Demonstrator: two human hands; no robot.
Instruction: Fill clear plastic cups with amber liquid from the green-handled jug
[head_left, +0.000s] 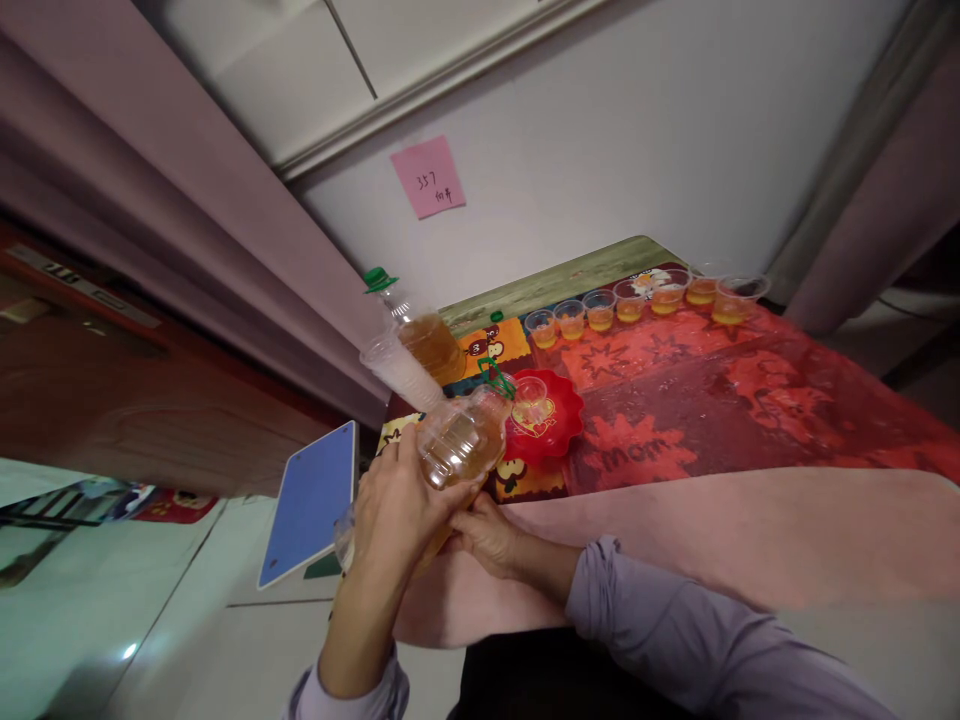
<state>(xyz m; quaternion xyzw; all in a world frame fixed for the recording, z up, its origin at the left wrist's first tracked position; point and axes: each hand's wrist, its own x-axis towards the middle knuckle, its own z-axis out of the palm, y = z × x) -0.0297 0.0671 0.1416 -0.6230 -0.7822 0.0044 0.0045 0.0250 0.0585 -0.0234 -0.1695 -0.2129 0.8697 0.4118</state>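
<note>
A large clear plastic bottle (459,440) of amber liquid lies tilted, its neck pointing right. My left hand (397,500) is wrapped over its body, and my right hand (491,535) grips it from the near side, fingers partly hidden beneath. A green plastic handle (495,378) sticks up at the bottle's neck. The neck reaches over the left side of a red scalloped plate (564,432), beside a clear plastic cup (531,396) on that plate. Whether liquid is flowing I cannot tell.
Several clear cups (630,308) with a little amber liquid line the table's far side. A second bottle (431,340) with a green cap and a stack of clear cups (401,370) are at the left. A loose green cap (496,316) lies near the wall. A blue board (311,505) stands left.
</note>
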